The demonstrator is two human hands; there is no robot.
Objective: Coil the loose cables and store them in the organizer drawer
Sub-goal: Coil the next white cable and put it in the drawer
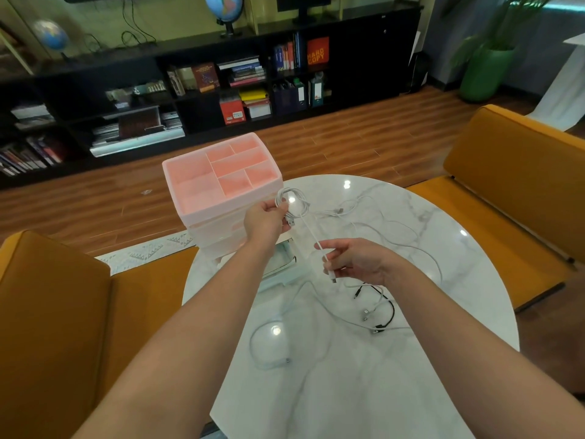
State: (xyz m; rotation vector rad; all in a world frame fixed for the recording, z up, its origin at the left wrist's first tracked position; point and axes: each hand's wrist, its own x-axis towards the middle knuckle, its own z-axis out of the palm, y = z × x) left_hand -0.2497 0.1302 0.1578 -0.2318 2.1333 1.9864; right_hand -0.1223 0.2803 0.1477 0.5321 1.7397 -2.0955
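One white cable coil [292,202] is being gripped by the left hand [264,220], its tail pinched by the right hand [354,263], near the pink organizer [221,175]; several loose cables [376,307] are still lying uncoiled on the marble table [443,359].

Office lounge: black bookshelf [221,87] of binders, globes [223,7], orange sofas [512,172].
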